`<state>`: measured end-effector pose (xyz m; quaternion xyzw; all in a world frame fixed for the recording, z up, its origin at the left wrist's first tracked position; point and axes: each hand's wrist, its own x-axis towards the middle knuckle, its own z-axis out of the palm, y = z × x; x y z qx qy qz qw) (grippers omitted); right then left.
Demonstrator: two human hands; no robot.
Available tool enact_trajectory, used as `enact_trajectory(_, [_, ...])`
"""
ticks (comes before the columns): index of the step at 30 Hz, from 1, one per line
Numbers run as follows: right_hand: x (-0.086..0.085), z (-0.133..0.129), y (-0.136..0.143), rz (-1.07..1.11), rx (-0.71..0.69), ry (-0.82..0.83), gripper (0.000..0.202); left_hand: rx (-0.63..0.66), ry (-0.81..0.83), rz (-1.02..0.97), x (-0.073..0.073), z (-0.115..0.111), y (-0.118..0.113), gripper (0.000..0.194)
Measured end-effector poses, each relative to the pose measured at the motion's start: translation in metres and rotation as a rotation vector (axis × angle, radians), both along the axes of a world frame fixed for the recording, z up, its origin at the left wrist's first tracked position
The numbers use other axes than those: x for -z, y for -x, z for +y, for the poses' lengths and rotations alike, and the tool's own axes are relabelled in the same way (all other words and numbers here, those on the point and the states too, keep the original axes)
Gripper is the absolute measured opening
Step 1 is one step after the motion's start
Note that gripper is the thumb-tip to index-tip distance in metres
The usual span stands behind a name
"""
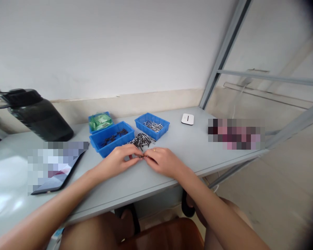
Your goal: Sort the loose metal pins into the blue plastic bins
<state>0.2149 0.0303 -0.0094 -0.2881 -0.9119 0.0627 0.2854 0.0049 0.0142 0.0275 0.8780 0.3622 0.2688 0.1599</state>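
Note:
My left hand (123, 157) and my right hand (160, 160) meet fingertip to fingertip over the table, just in front of a metal pile. Both are closed in a pinch on a small dark metal part (143, 156), mostly hidden by the fingers, so its exact kind does not show. Behind them lies the heap of thin silver and dark screw-like pieces (142, 140). To the left a blue bin (100, 143) contains dark screws (116, 136). Another blue bin (161, 132), behind the heap, contains slim silver metal pieces (153, 126).
A third blue bin (91, 127) with green-and-white packets (101, 121) sits against the wall. A large dark bottle (41, 114) and a blurred tablet-like object (59, 170) occupy the left. Toward the right are a small white box (187, 119) and a grey metal frame post (219, 66).

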Motion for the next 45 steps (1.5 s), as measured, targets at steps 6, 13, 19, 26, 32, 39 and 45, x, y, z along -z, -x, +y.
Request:
enact_trajectory(6, [0.000, 0.000, 0.000, 0.033, 0.038, 0.008, 0.014, -0.123, 0.120, -0.006, -0.006, -0.003, -0.001, 0.011])
enact_trajectory(13, [-0.003, -0.002, -0.003, 0.150, 0.015, -0.001, 0.022, -0.081, 0.047, 0.099, 0.002, 0.001, 0.003, 0.010])
enact_trajectory(19, [-0.001, -0.001, -0.001, 0.076, 0.015, 0.018, 0.018, -0.044, 0.003, 0.098, 0.005, 0.003, 0.004, 0.013])
enact_trajectory(26, [0.001, 0.000, -0.001, 0.051, 0.024, 0.032, 0.015, -0.036, -0.029, 0.113, 0.006, 0.005, 0.006, 0.014])
enact_trajectory(32, [0.000, 0.001, -0.001, 0.070, 0.056, -0.008, 0.014, -0.090, -0.077, 0.144, 0.007, 0.006, 0.008, 0.016])
enact_trajectory(39, [-0.001, 0.000, -0.001, 0.069, 0.066, -0.012, 0.015, -0.076, -0.087, 0.150, 0.006, 0.006, 0.008, 0.015])
enact_trajectory(45, [-0.001, 0.001, 0.000, 0.033, 0.067, -0.008, 0.016, -0.080, -0.018, 0.077, 0.003, 0.004, 0.006, 0.013])
